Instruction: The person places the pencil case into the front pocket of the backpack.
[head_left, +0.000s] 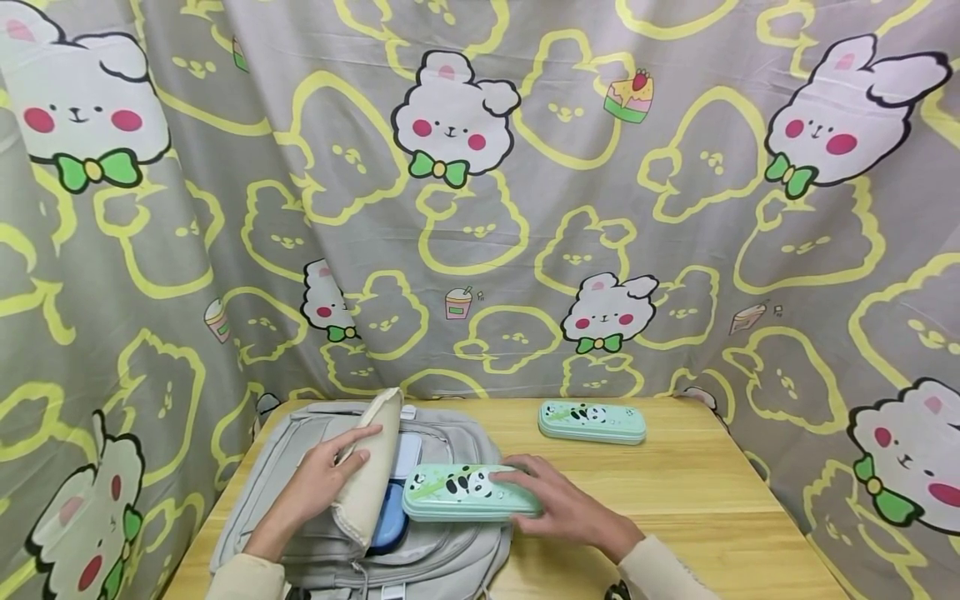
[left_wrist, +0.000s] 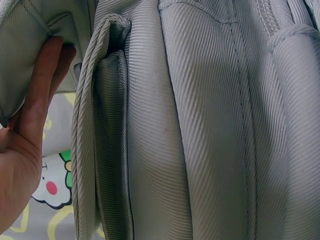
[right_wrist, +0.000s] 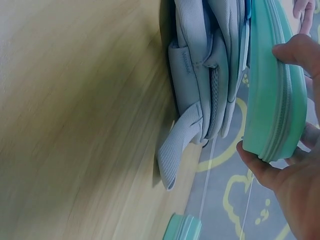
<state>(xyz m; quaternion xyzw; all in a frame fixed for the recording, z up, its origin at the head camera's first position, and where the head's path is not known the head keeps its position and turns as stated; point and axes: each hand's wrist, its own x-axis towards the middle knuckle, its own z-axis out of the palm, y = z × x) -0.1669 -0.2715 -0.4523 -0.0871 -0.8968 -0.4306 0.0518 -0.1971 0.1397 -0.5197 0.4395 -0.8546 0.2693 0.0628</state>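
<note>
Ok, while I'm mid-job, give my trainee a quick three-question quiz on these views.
1. What does the right hand hold?
2. Fill the gap: the left hand holds up the backpack's ...
3. In the head view, where is the far green case relative to the backpack? (a) inside it; (b) right of it, on the table; (c) underneath it.

Key:
1. A green panda-print case.
2. Flap.
3. b.

The head view is lit softly and evenly; the patterned curtain (head_left: pixel 480 250) is stretched toward the edges by wide-angle distortion. In the right wrist view, a diffuse shadow is cast on the table (right_wrist: pixel 75 125) beside the backpack (right_wrist: pixel 187 75). The left wrist view is dimmer, its fabric folds darkly shaded.
</note>
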